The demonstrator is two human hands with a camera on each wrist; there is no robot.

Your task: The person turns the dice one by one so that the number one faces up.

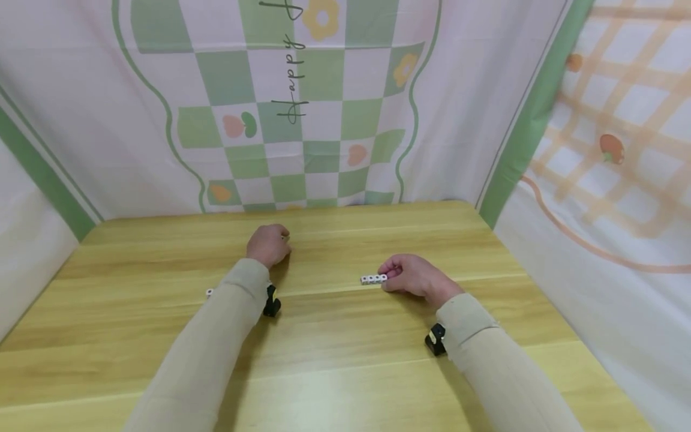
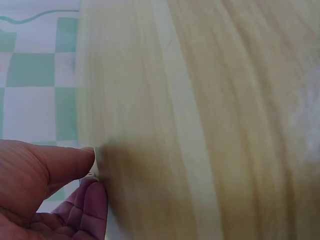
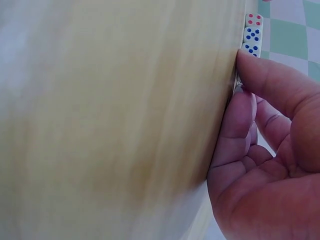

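A short straight row of several white dice sits on the wooden table. At the row's right end, my right hand pinches a die between thumb and fingertips. The right wrist view shows red pips on one die and blue pips on its neighbour; the pinched die is almost wholly covered. Farther back and to the left, my left hand is low over the table. Its thumb and fingertip pinch a small white die, mostly hidden by the fingers.
Another white die lies left of the left sleeve, which partly covers it. The wooden table reaches back to a hanging checkered cloth. A cloth also hangs along the right side. Each wrist wears a small black device.
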